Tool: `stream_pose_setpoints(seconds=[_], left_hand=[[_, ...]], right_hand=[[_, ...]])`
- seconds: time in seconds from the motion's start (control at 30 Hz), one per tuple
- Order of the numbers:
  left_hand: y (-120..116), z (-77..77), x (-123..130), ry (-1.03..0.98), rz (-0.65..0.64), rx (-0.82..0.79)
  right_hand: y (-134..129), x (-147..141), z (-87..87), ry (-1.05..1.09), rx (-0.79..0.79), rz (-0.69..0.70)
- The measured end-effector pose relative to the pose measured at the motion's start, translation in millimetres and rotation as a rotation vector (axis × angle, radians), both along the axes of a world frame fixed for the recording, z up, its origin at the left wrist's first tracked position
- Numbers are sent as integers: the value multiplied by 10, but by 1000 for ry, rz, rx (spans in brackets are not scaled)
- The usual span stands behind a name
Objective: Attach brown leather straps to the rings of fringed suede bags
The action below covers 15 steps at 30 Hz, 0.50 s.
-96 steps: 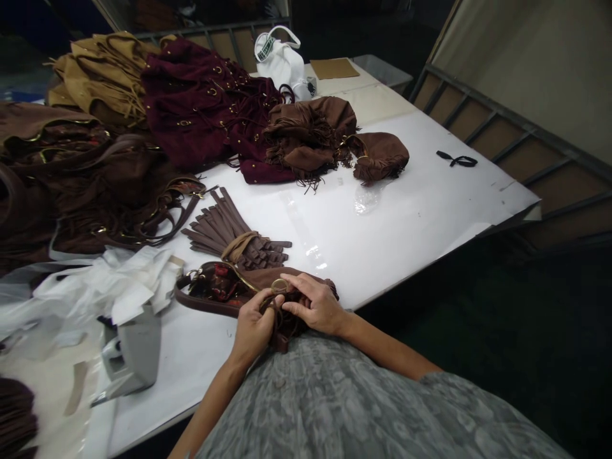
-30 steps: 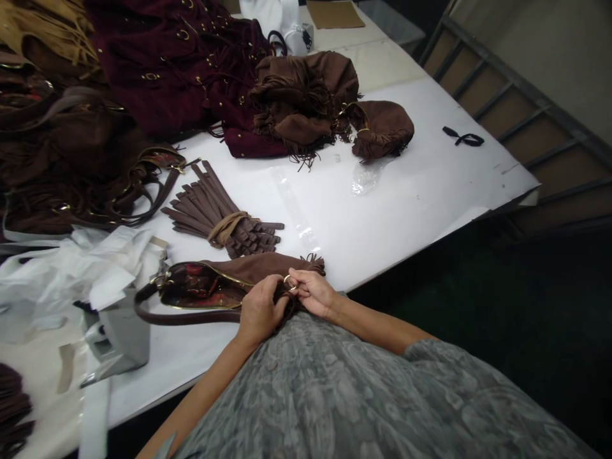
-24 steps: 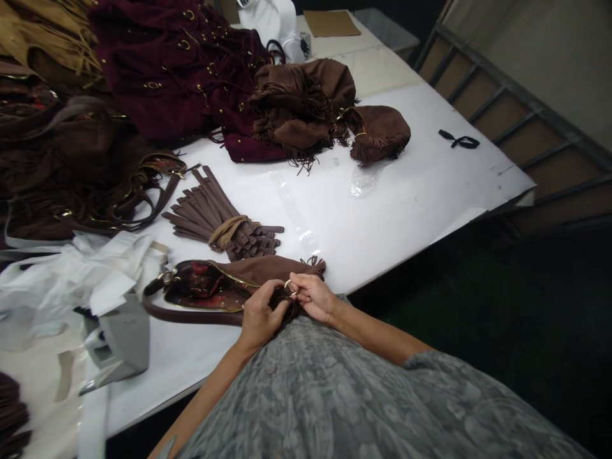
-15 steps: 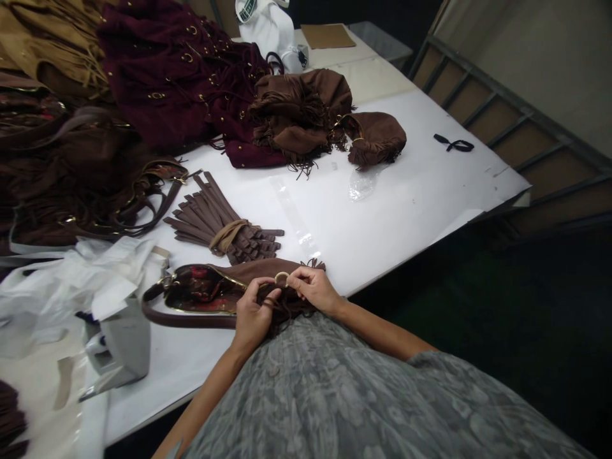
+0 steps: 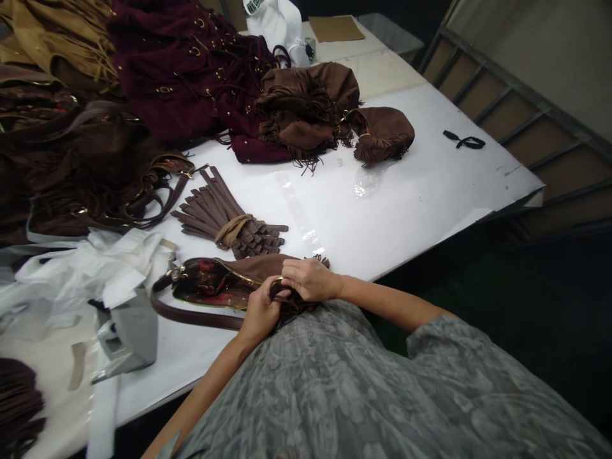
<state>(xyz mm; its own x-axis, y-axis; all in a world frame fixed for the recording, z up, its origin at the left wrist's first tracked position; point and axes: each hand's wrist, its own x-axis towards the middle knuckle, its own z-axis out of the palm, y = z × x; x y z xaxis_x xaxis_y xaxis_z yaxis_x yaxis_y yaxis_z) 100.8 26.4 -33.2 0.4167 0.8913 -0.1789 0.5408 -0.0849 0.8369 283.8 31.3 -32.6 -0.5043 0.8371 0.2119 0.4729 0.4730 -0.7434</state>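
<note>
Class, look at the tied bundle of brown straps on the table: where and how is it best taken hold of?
Probably at the tan tie around the strap bundle, from above. The tie gathers it into a narrow waist, while its ends fan out toward the picture's upper left. The open brown bag lies close along the near side, so coming straight down looks easier.

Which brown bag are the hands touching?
The open fringed brown handbag at the table's near edge, just this side of the strap bundle. The left hand and right hand are on it; the other brown bags lie apart.
</note>
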Motion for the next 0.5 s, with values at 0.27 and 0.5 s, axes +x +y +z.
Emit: stream_pose_setpoints(seconds=[0.27,0.5], left_hand=[[-31,3,18,-72,225,-118],[-70,26,95,-106,338,-222]], right_hand=[[71,-68,-149,565,-643,-212],[37,-96,-99,431,-461,-147]])
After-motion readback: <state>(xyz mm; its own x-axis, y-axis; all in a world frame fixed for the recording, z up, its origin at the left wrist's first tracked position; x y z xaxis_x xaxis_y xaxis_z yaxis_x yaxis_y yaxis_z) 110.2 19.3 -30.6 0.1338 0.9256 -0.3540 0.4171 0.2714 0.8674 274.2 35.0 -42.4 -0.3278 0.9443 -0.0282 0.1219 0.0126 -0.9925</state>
